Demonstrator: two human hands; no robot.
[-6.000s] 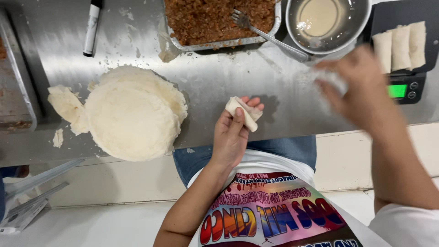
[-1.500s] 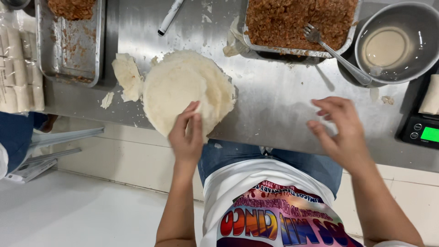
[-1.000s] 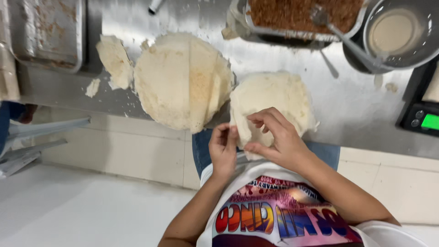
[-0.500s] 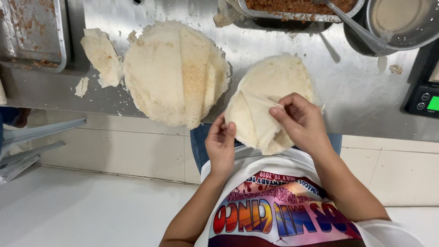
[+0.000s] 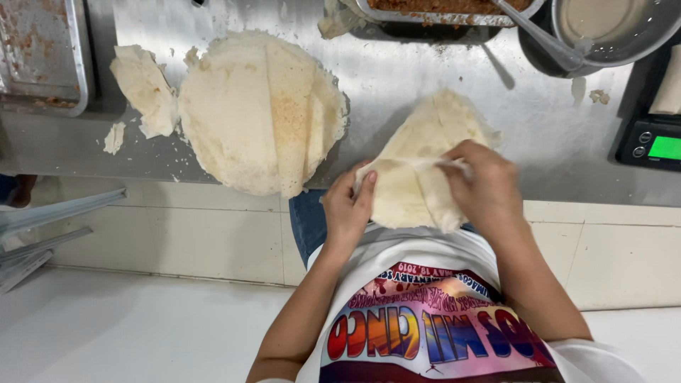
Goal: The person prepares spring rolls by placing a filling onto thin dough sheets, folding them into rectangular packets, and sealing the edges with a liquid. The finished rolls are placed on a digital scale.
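A thin pale round wrapper (image 5: 418, 167) hangs half over the front edge of the steel counter (image 5: 425, 78). My left hand (image 5: 351, 206) pinches its near left edge. My right hand (image 5: 482, 184) grips a fold across its middle, so the sheet is creased between both hands. To the left lies a stack of the same wrappers (image 5: 259, 113), round and lightly browned, with a torn wrapper piece (image 5: 145, 89) beside it.
A tray of brown minced filling (image 5: 447, 6) sits at the counter's back, with a metal bowl of pale liquid (image 5: 610, 25) to its right holding a utensil. A scale with a green display (image 5: 652, 145) is far right. An empty greasy metal tray (image 5: 39, 53) stands far left.
A wrapper was taken from the stack and drawn to the counter's front edge. Both hands now hold it and have pulled it more folded and creased than half a second ago.
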